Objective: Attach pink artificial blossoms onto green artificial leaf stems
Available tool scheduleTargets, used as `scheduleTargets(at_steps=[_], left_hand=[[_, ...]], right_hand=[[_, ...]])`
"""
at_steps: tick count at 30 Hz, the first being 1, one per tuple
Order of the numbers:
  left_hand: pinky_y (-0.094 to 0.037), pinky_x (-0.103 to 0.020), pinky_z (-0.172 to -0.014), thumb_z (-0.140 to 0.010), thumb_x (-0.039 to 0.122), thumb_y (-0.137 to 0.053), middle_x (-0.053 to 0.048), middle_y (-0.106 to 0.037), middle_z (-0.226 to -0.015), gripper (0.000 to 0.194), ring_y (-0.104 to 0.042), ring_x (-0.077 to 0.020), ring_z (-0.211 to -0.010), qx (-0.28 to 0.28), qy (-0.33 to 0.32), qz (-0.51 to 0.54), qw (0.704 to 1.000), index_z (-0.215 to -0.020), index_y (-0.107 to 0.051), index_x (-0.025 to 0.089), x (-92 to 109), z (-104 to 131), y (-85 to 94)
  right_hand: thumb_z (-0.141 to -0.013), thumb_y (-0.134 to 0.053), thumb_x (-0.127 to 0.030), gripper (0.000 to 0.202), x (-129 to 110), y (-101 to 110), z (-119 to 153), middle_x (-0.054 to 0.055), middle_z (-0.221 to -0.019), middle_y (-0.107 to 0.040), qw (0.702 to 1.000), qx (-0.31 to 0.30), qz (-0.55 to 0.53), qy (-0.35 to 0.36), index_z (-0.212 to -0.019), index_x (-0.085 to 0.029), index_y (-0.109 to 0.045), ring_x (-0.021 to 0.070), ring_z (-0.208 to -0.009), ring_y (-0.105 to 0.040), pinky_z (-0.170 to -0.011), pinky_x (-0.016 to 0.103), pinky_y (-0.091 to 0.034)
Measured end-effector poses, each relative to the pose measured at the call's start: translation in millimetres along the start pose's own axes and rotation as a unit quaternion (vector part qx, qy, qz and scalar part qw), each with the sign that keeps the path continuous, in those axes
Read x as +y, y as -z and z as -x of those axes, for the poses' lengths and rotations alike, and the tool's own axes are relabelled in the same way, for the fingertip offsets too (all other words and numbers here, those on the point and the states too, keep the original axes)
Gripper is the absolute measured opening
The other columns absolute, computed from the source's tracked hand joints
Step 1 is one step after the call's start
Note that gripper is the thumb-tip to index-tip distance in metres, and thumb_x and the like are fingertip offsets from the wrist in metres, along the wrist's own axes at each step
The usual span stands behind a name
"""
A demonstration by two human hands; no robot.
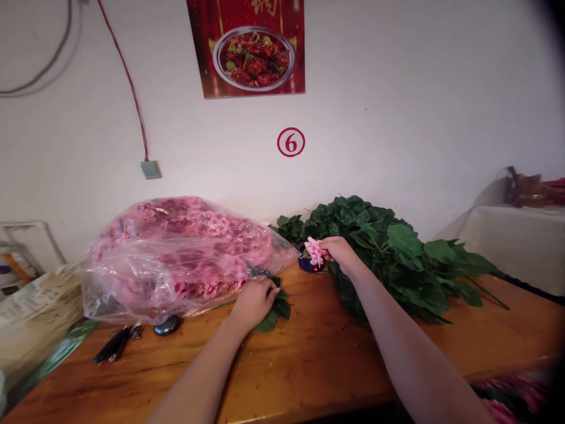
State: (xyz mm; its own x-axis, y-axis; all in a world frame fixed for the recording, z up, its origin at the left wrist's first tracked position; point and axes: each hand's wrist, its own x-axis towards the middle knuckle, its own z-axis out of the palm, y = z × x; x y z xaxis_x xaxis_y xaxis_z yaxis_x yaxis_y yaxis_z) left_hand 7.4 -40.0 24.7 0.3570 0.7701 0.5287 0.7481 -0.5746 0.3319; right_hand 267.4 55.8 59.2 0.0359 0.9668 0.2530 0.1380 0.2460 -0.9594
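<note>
My right hand [341, 253] pinches a small pink artificial flower [313, 249]. The flower is in front of or over a dark blue round device [309, 267] with a red light; whether they touch I cannot tell. On the table, my left hand [255, 302] has its fingers curled over a green leafy stem [279, 306], partly hidden beneath the hand. Left of it, a clear plastic bag [154, 259] full of pink flowers lies on its side. To the right of the device rises a big pile of artificial green leaves [397, 253].
On the wooden table [300, 365], black-handled pliers or cutters [115, 344] and a dark rounded object [166, 325] lie at the left front. A white wall [375, 147] stands behind. More pink flowers [507, 400] show below the right edge.
</note>
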Motion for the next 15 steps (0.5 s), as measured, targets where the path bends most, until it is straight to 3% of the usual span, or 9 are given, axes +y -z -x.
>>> scheduleTargets(at_steps=[6,9,15], left_hand=[[-0.036,-0.024,-0.060,-0.083,0.035,-0.051,-0.001,-0.061,-0.072,0.020,-0.055,-0.0149,-0.065,-0.041,0.063,0.064,0.995,-0.085,-0.061,0.019,-0.9,0.5,6.0],[-0.034,-0.024,-0.058,-0.082,0.041,-0.053,-0.001,-0.061,-0.071,0.025,-0.055,-0.0153,-0.065,-0.037,0.091,0.023,0.995,-0.089,-0.062,0.018,-2.9,0.5,6.6],[-0.035,-0.025,-0.063,-0.084,0.040,-0.052,-0.002,-0.067,-0.082,0.023,-0.059,-0.0178,-0.075,-0.060,0.068,-0.049,0.995,-0.090,-0.067,0.024,-5.6,1.1,1.9]], right_hand=[[-0.059,-0.058,-0.024,0.013,-3.0,-22.9,9.6,-0.002,-0.042,-0.047,0.996,-0.070,-0.055,-0.030,-0.053,-0.015,-0.051,0.0066,-0.037,-0.041,-0.036,0.017,-0.025],[-0.058,-0.057,-0.021,0.011,-1.6,-32.2,13.6,-0.002,-0.042,-0.049,0.992,-0.102,-0.061,-0.038,-0.051,-0.015,-0.051,0.0063,-0.036,-0.042,-0.035,0.017,-0.026],[-0.060,-0.056,-0.016,0.006,3.4,-45.2,19.7,0.001,-0.043,-0.055,0.983,-0.158,-0.056,-0.076,-0.055,-0.016,-0.053,0.0119,-0.041,-0.055,-0.036,0.017,-0.034]])
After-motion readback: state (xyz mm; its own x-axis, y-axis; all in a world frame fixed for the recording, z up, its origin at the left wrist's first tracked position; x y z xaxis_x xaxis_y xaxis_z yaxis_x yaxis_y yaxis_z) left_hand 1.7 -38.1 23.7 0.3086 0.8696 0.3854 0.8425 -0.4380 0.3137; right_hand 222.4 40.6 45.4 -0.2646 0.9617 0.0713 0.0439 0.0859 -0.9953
